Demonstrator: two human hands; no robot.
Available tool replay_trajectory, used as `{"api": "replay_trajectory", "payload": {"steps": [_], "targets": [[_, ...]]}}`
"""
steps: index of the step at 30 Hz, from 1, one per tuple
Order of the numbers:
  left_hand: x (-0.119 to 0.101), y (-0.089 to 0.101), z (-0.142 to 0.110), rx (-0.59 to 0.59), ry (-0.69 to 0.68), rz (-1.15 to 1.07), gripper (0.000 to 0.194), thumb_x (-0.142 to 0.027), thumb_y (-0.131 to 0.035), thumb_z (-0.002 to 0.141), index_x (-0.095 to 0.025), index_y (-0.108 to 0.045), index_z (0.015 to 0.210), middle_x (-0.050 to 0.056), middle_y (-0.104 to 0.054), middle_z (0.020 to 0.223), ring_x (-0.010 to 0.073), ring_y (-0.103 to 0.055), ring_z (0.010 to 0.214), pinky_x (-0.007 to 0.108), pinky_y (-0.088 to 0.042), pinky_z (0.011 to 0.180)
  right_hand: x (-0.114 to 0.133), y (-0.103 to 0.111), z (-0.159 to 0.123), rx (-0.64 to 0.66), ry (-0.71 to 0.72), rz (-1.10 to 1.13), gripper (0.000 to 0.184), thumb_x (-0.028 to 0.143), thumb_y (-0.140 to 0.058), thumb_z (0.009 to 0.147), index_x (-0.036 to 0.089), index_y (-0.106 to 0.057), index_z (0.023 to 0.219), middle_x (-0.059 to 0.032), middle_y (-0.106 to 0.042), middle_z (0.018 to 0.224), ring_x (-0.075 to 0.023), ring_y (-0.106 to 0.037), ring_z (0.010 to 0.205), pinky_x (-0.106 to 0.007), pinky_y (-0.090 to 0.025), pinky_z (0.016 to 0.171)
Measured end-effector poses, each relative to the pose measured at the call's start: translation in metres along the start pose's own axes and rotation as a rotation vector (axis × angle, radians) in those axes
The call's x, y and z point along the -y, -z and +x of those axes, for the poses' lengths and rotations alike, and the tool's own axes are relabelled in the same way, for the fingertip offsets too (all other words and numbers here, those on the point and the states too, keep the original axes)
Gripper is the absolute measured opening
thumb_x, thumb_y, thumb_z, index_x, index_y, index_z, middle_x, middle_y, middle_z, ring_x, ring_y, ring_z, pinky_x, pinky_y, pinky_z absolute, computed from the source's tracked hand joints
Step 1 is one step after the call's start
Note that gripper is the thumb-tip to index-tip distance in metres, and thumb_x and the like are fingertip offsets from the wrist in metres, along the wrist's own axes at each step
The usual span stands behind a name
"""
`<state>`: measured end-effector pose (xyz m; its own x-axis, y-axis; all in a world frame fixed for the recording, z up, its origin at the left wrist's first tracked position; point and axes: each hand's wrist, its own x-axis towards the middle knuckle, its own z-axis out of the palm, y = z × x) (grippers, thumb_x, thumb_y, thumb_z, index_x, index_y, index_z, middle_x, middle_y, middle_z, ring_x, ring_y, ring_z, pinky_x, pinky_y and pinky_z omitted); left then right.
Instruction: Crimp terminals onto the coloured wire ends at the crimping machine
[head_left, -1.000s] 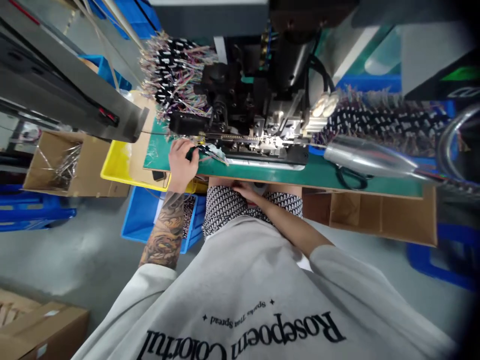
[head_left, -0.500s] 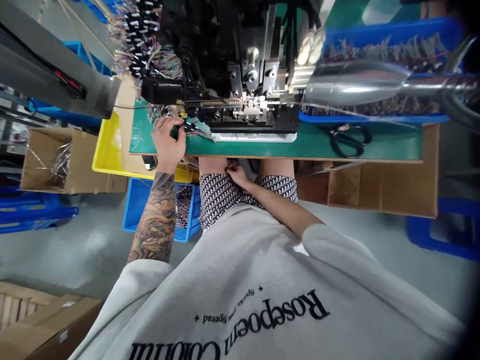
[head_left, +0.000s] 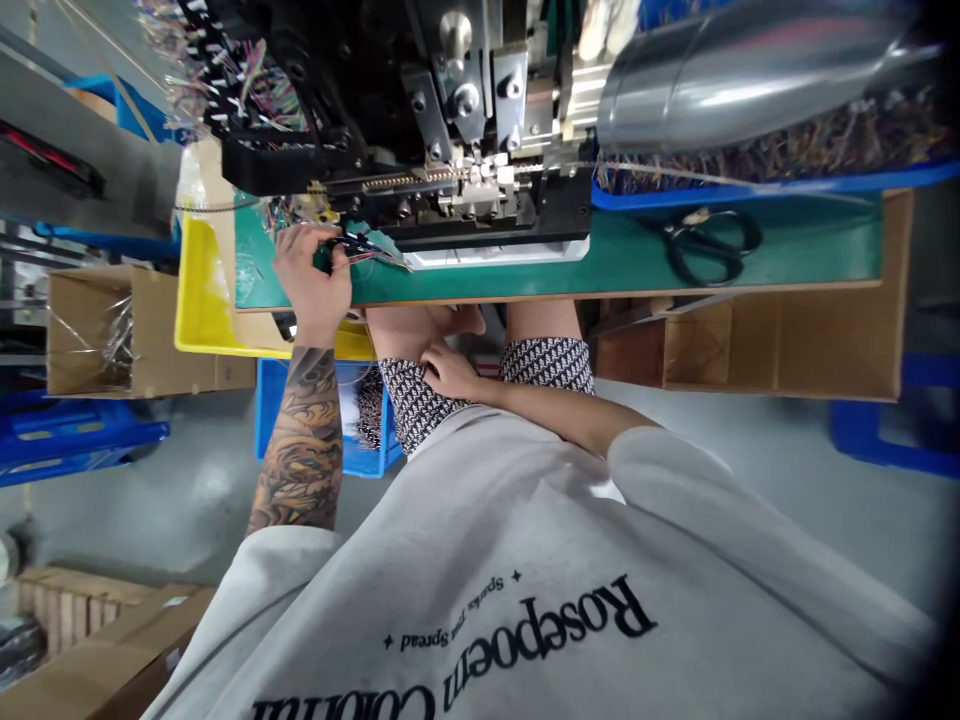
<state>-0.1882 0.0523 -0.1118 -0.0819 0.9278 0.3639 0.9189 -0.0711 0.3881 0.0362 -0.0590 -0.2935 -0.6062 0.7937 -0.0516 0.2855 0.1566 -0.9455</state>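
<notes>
Shirt with upside-down "Rosepoem" print, wires in left hand

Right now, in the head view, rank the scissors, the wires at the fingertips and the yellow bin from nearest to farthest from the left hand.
From the left hand:
1. Wires: at its fingertips.
2. Yellow bin: to its left, beside the bench.
3. Scissors: far to its right, on the bench.

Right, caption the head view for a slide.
Left hand holds a wire bundle beside the machine; right hand rests on patterned shorts.
</notes>
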Motion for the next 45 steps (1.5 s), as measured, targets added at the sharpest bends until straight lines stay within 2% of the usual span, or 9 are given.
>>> {"api": "replay_trajectory", "payload": {"steps": [4, 7, 13, 18, 25, 30, 35, 40, 45], "targets": [[-0.002, -0.002, -0.002, -0.027, 0.005, 0.075, 0.019, -0.014, -0.072, 0.094, -0.016, -0.066, 0.112, 0.006, -0.07, 0.119, 0.0237, -0.056, 0.119, 0.046, -0.045, 0.106, -0.025, 0.011, 0.047, -0.114, -0.119, 0.031, 0.032, 0.026, -0.066, 0.088, 0.017, -0.062, 0.118, -0.015, -0.066, 0.132, -0.0283, -0.059, 0.126, -0.043, -0.045, 0.116], [-0.003, 0.0, -0.004, -0.03, -0.076, 0.058, 0.017, -0.03, -0.073, 0.097, -0.019, -0.067, 0.109, 0.006, -0.07, 0.115, 0.027, -0.057, 0.119, 0.051, -0.043, 0.107, -0.041, 0.021, 0.071, -0.146, -0.172, 0.077, 0.035, 0.033, -0.062, 0.093, 0.018, -0.06, 0.125, -0.0109, -0.072, 0.122, -0.0246, -0.066, 0.112, -0.039, -0.052, 0.104], [-0.005, 0.004, -0.008, -0.015, -0.205, 0.019, 0.037, -0.057, -0.063, 0.102, -0.024, -0.072, 0.114, 0.008, -0.069, 0.116, 0.0312, -0.056, 0.119, 0.058, -0.041, 0.102, -0.048, 0.022, 0.059, -0.087, -0.13, 0.1, 0.018, 0.038, -0.069, 0.089, 0.02, -0.069, 0.09, -0.0026, -0.075, 0.092, -0.0202, -0.067, 0.091, -0.032, -0.051, 0.096], [-0.009, 0.005, -0.011, 0.004, -0.189, 0.012, 0.022, -0.05, -0.071, 0.094, -0.029, -0.073, 0.102, 0.01, -0.067, 0.112, 0.0402, -0.057, 0.123, 0.064, -0.042, 0.107, -0.056, 0.029, 0.061, -0.083, -0.143, 0.118, 0.05, 0.032, -0.078, 0.08, 0.02, -0.069, 0.127, -0.009, -0.071, 0.136, -0.0213, -0.066, 0.117, -0.032, -0.049, 0.106], [-0.024, 0.026, -0.013, 0.042, -0.303, 0.045, 0.011, -0.038, -0.074, 0.094, -0.029, -0.073, 0.099, 0.008, -0.07, 0.122, 0.0392, -0.058, 0.125, 0.064, -0.044, 0.108, -0.064, 0.046, 0.06, 0.001, -0.208, 0.145, 0.018, 0.033, -0.073, 0.084, 0.018, -0.076, 0.094, -0.0053, -0.079, 0.1, -0.0221, -0.07, 0.099, -0.035, -0.052, 0.101], [-0.035, 0.041, -0.01, 0.182, -0.394, 0.122, 0.017, -0.038, -0.07, 0.099, -0.03, -0.077, 0.113, 0.008, -0.07, 0.121, 0.0367, -0.059, 0.119, 0.061, -0.047, 0.102, -0.064, 0.047, 0.064, 0.034, -0.253, 0.142, 0.042, 0.028, -0.077, 0.08, 0.02, -0.073, 0.121, -0.0057, -0.078, 0.118, -0.0213, -0.068, 0.107, -0.035, -0.051, 0.104], [-0.046, 0.051, -0.009, 0.199, -0.408, 0.173, 0.013, -0.036, -0.066, 0.102, -0.027, -0.075, 0.106, 0.008, -0.071, 0.115, 0.0357, -0.06, 0.116, 0.058, -0.048, 0.099, -0.053, 0.047, 0.056, 0.189, -0.267, 0.128, 0.022, 0.031, -0.078, 0.081, 0.019, -0.078, 0.099, -0.0033, -0.08, 0.099, -0.0212, -0.069, 0.098, -0.035, -0.052, 0.1], [-0.065, 0.064, -0.02, 0.231, -0.443, 0.066, 0.01, -0.032, -0.062, 0.106, -0.026, -0.07, 0.107, 0.005, -0.076, 0.115, 0.0308, -0.063, 0.113, 0.052, -0.049, 0.099, -0.021, 0.055, 0.056, 0.234, -0.251, 0.084, 0.047, 0.023, -0.074, 0.087, 0.02, -0.071, 0.133, -0.0095, -0.073, 0.139, -0.0238, -0.067, 0.121, -0.04, -0.049, 0.112], [-0.061, 0.053, -0.028, 0.232, -0.428, -0.049, 0.007, -0.024, -0.064, 0.102, -0.025, -0.068, 0.107, 0.003, -0.079, 0.11, 0.0273, -0.066, 0.111, 0.051, -0.051, 0.103, 0.042, 0.099, 0.009, 0.48, -0.085, 0.063, 0.028, 0.027, -0.078, 0.09, 0.019, -0.08, 0.116, -0.0097, -0.079, 0.128, -0.0255, -0.071, 0.119, -0.041, -0.051, 0.113]]}}
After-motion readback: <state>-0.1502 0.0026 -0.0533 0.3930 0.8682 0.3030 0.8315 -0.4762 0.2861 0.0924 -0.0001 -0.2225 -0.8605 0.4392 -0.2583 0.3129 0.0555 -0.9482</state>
